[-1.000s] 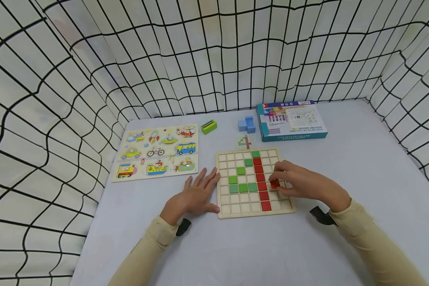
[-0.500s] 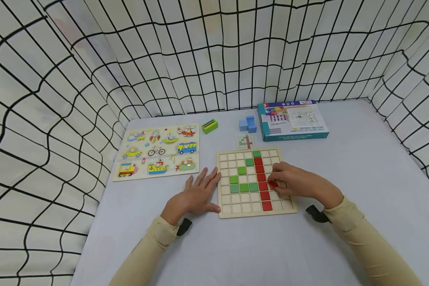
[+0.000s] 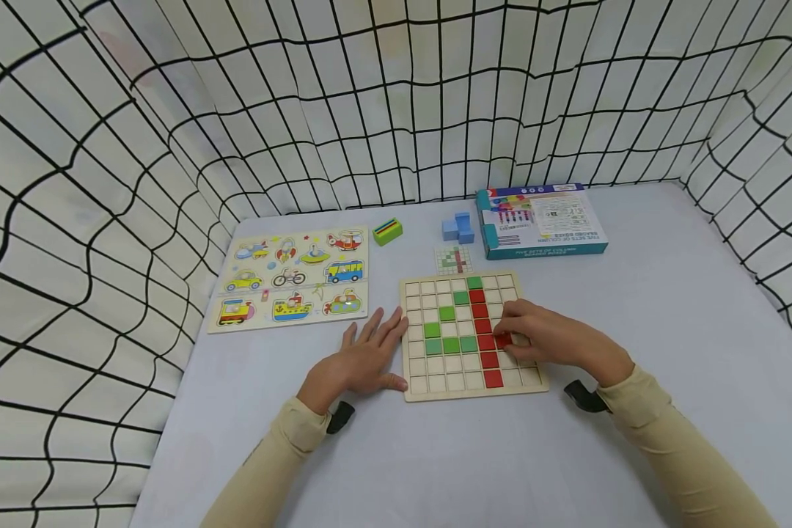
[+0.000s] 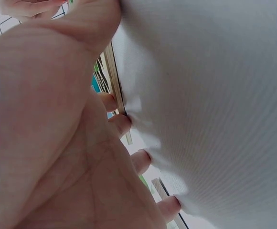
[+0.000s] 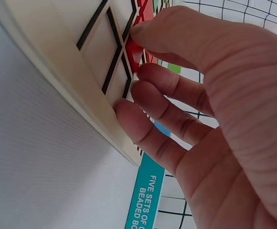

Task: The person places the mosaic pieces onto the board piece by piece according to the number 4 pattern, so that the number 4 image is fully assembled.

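A wooden grid board (image 3: pixel 475 394) lies on the white table, with green tiles (image 3: pixel 451 345) in a stepped line and a column of red tiles (image 3: pixel 482 326). Over the board's right part, my right hand (image 3: pixel 551 336) pinches a red tile (image 5: pixel 134 51) between thumb and fingers, just right of the red column. In the right wrist view its other fingertips rest at the board. Spread flat on the table, my left hand (image 3: pixel 363 364) touches the board's left edge with fingertips and thumb. A small pattern card (image 3: pixel 452 260) lies behind the board.
A picture puzzle board (image 3: pixel 290 282) lies at the left. Behind stand a green block with coloured stripes (image 3: pixel 387 232), pale blue blocks (image 3: pixel 458 229) and a teal-edged box (image 3: pixel 541 222). Black netting (image 3: pixel 409 110) encloses the back and sides of the table.
My right hand has moved slightly left, bringing the pinched red tile against the right side of the red column. My left hand stays at the board's edge.
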`<action>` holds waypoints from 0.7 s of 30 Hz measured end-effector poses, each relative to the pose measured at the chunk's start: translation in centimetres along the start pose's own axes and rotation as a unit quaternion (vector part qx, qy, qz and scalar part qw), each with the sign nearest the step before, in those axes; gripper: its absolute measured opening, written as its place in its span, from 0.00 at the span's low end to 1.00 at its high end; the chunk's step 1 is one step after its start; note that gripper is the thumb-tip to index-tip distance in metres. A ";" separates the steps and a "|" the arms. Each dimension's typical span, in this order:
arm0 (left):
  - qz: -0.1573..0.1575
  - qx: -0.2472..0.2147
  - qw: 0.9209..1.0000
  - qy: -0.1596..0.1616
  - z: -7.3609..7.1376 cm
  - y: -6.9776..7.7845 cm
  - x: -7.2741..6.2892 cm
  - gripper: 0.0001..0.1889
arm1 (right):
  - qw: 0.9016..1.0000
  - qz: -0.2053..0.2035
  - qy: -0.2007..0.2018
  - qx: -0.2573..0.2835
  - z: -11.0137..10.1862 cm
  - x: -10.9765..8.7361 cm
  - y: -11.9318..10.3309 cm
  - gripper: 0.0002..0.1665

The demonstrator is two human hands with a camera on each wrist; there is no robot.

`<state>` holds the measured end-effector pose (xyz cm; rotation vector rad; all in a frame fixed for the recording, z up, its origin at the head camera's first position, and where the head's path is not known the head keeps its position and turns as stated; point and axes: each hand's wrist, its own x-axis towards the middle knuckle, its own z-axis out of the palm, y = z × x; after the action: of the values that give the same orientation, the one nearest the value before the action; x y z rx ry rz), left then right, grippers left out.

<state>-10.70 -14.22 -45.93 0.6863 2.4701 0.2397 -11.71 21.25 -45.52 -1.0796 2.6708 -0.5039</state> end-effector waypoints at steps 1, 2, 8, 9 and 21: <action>0.000 0.001 1.000 0.000 0.0 0.0 0.0 0.59 | 1.000 -0.002 0.003 0.000 0.1 0.0 0.0 0.16; 0.000 -0.001 1.000 -0.001 0.1 -0.1 0.0 0.59 | 1.000 -0.006 0.008 -0.001 0.2 -0.1 0.0 0.15; 0.010 -0.020 1.000 0.002 0.6 -0.4 0.2 0.60 | 0.998 -0.023 0.057 -0.006 0.6 -0.3 0.0 0.11; 0.011 -0.023 1.000 0.001 0.6 -0.5 0.2 0.60 | 0.998 -0.024 0.063 -0.005 0.6 -0.3 -0.1 0.11; 0.012 -0.021 1.000 -0.010 0.2 -0.6 0.4 0.59 | 0.990 -0.075 0.123 0.005 1.5 0.1 -0.4 0.07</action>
<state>-11.12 -14.46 -46.49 0.6973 2.4327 0.2906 -11.03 20.59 -46.70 -1.3006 2.8018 -0.7208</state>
